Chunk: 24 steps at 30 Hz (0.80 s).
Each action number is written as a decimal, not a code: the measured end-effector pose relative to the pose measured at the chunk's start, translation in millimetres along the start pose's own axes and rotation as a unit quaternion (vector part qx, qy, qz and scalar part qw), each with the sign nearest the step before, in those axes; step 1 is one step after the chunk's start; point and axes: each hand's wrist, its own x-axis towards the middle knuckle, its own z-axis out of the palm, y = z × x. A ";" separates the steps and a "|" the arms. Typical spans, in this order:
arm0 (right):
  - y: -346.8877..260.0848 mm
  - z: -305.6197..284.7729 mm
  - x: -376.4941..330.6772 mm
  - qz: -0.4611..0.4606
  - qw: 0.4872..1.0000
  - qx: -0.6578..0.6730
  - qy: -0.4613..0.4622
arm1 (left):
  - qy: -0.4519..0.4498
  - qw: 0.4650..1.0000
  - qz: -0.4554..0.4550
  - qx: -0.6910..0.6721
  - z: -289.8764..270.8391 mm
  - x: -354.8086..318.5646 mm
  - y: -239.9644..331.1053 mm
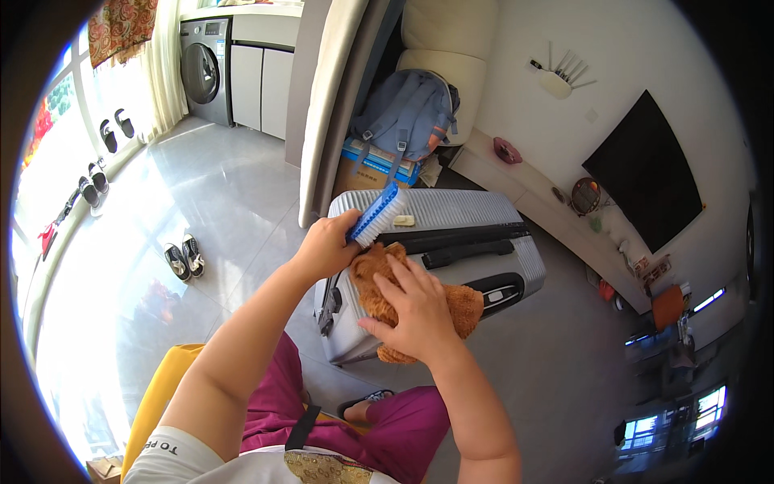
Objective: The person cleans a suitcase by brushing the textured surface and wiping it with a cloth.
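Observation:
A blue brush with white bristles is gripped in my left hand, its bristles turned toward the right. Just below it, a brown plush toy lies on the silver suitcase. My right hand rests over the toy's middle, thumb and fingers around it, pressing into the fur. The brush's near end is close to the toy's head; whether they touch I cannot tell. On the suitcase beyond the brush lies a small pale block.
The suitcase lies flat, with a black handle on its upper face. Behind it, a grey-blue backpack sits on a box. Shoes stand on the tiled floor at left. A long low cabinet runs along the right wall.

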 end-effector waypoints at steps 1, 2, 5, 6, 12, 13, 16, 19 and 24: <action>-2.5 -1.9 -1.7 -0.038 0.999 0.011 -0.010 | -0.004 1.000 0.007 -0.002 -2.5 1.2 -0.5; -4.7 -3.4 -4.8 -0.076 0.997 0.022 -0.019 | -0.007 1.000 0.008 -0.002 -3.2 2.4 0.8; -8.0 -0.8 -25.2 -0.139 0.990 -0.003 0.032 | -0.017 1.000 0.009 -0.005 1.6 3.5 1.1; -7.9 -1.6 -29.9 -0.158 0.987 -0.003 0.043 | -0.025 1.000 0.012 -0.013 2.3 2.5 0.4; -15.3 -17.0 -39.1 -0.263 0.964 -0.027 -0.023 | -0.039 0.998 0.019 -0.037 8.4 2.9 4.2; -18.5 -22.5 -25.9 -0.235 0.971 -0.044 -0.013 | -0.043 0.998 0.023 -0.047 10.2 5.0 0.1; -34.6 -26.3 25.1 -0.151 0.985 -0.075 0.018 | -0.068 0.996 0.033 -0.051 6.2 12.0 -6.6; -34.2 3.7 20.7 -0.105 0.982 -0.149 -0.053 | -0.078 0.995 0.047 -0.045 7.9 18.5 -10.4; -32.6 28.0 -17.7 -0.151 0.959 -0.234 -0.054 | -0.114 0.992 0.057 -0.023 6.9 17.8 1.0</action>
